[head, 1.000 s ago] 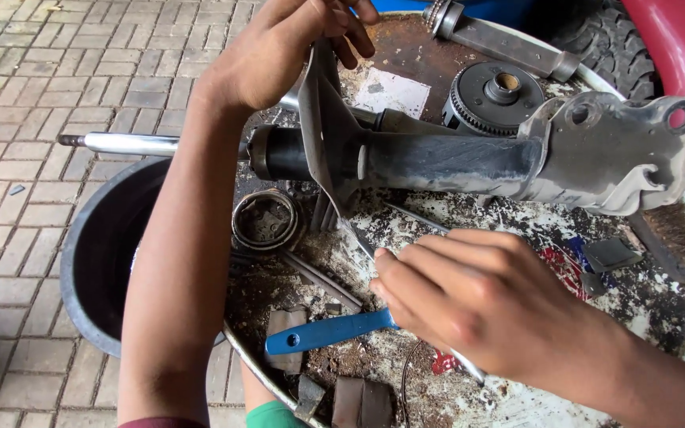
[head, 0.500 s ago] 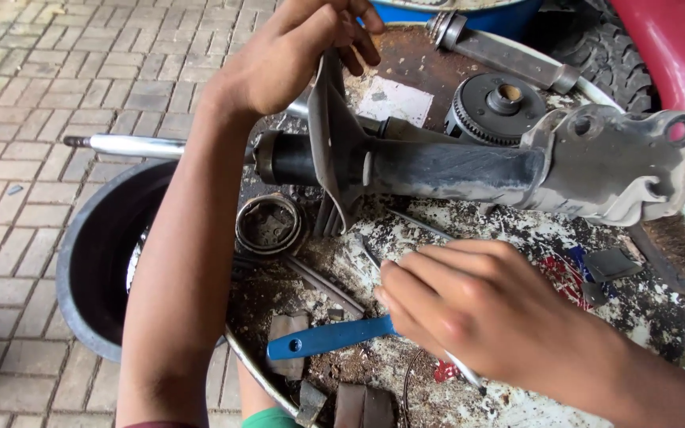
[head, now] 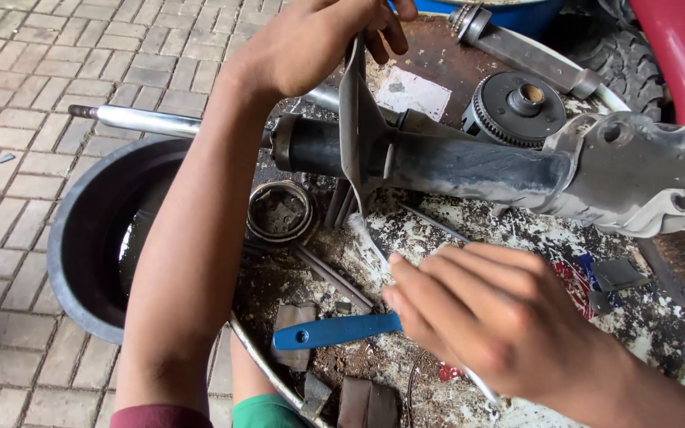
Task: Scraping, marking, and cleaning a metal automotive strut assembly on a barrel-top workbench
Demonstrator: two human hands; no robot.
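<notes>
Cleaning in hand: my left hand [head: 319,40] grips the strut's [head: 469,162] spring plate [head: 356,119] at 12 o'clock, my right hand [head: 485,325] pinches a blue-handled brush [head: 334,331] at 5 o'clock; next stroke needs the strut held steady over the tray [head: 675,333].

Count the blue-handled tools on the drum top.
1: a blue-handled tool lies near the front edge, its far end under the right hand. Others may be hidden by the hands or debris.
</notes>
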